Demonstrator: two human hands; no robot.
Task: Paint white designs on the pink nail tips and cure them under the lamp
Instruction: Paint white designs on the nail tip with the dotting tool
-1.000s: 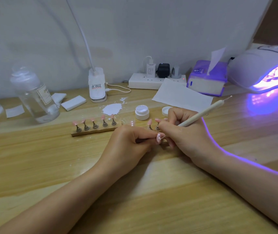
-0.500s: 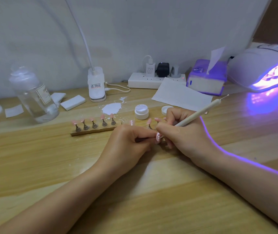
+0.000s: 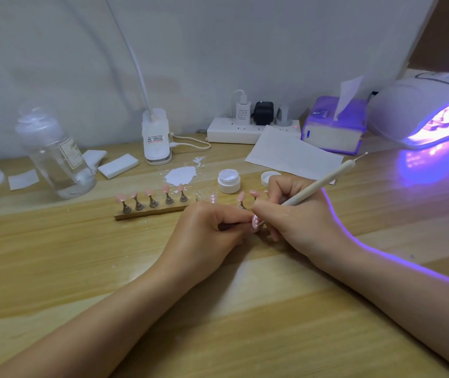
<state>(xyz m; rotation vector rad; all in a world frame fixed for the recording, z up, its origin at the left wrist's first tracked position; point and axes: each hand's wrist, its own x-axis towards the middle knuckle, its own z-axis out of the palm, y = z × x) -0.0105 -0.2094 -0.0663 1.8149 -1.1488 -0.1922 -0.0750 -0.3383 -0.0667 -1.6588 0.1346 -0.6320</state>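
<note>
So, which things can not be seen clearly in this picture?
Head view only:
- Working end of the dotting pen: hidden behind the right hand.
- Design on the held nail tip: too small.
- Stand under that tip: covered by the left hand.
- Curing lamp: cut off by the right edge.
- Bottle label: blurred.

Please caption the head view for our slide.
Right hand dots white on a pink nail tip held by the left hand.
</note>
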